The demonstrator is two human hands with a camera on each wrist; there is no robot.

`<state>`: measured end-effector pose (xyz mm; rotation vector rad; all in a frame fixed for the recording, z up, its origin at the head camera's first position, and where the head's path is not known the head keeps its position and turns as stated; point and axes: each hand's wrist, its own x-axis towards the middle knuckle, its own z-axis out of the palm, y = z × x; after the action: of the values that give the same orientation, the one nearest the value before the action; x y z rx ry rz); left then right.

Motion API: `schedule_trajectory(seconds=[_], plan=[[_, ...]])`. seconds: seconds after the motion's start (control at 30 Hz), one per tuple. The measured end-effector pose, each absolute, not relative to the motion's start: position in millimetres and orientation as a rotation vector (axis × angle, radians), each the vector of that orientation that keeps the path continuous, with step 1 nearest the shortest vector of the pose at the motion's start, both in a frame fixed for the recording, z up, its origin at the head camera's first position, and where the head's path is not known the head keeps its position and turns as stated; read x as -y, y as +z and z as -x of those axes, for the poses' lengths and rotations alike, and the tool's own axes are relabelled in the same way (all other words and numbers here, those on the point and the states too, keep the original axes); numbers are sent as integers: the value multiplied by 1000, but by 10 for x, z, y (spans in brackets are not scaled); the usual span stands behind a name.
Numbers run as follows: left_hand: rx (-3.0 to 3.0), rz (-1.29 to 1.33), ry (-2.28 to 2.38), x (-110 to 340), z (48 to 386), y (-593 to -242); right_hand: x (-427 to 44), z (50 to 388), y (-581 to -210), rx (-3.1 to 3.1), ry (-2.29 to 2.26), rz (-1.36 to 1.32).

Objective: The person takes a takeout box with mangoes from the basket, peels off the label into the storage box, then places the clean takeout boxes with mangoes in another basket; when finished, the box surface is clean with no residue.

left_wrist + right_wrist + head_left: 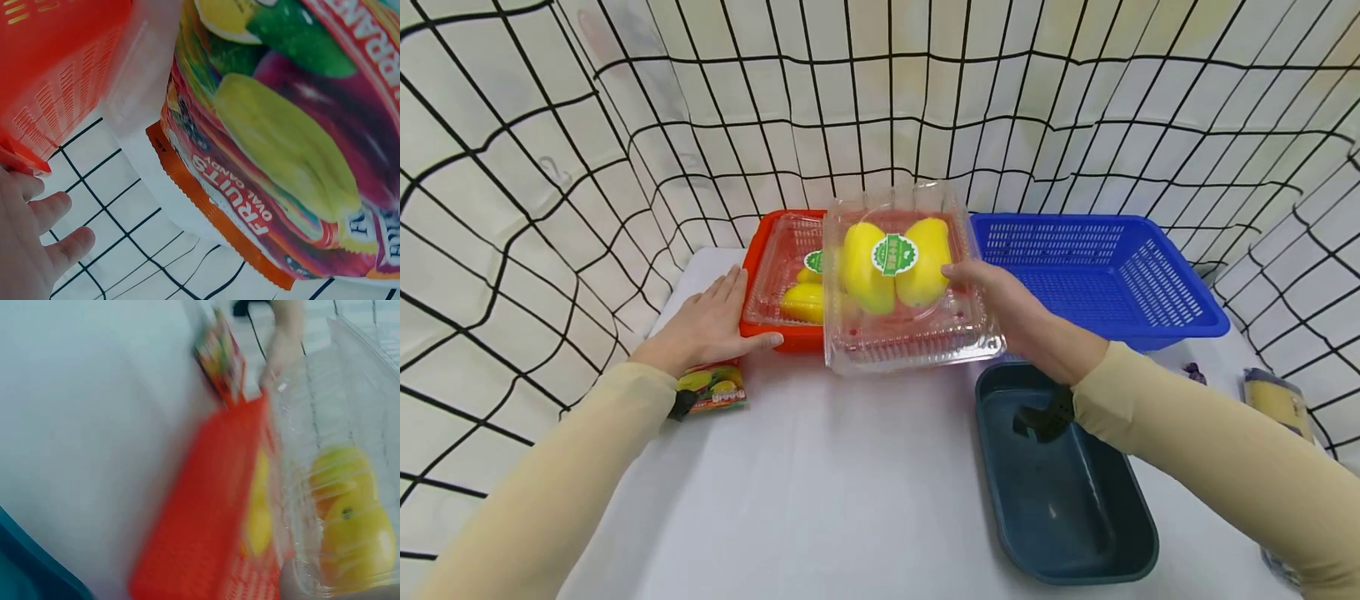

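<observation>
Tabletop (pixel 850 483) | right hand (pixel 1009 307) — grips fruit box (pixel 902 337) | left hand (pixel 709 323) — touches red basket (pixel 805 339)

The head camera looks forward and down from above the near edge of the table (pixel 850 500); its view is the widest and takes in the wire net (pixel 887 125) behind the far edge. The left wrist camera is near the left edge, very close to the candy bag (pixel 281 137), which fills much of its view. The right wrist camera faces across the table to the left edge, the clear box (pixel 344 487) close at its right. All three views share the red basket (pixel 194 512) and the candy bag.
</observation>
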<state>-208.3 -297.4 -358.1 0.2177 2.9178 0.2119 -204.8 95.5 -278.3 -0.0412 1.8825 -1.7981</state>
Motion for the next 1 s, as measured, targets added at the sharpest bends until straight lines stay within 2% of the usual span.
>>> schedule_trajectory(seconds=[0.4, 0.63, 1.0], plan=[[-2941, -253, 176, 2967, 2083, -3535, -815, 1191, -3336, -1605, -1635, 279], [-2919, -244, 206, 2969, 2094, -3558, -781, 984, -3476, -1593, -1516, 113], [-2910, -239, 176, 2971, 2053, -3553, -856, 820, -3654, -1612, -1575, -138]])
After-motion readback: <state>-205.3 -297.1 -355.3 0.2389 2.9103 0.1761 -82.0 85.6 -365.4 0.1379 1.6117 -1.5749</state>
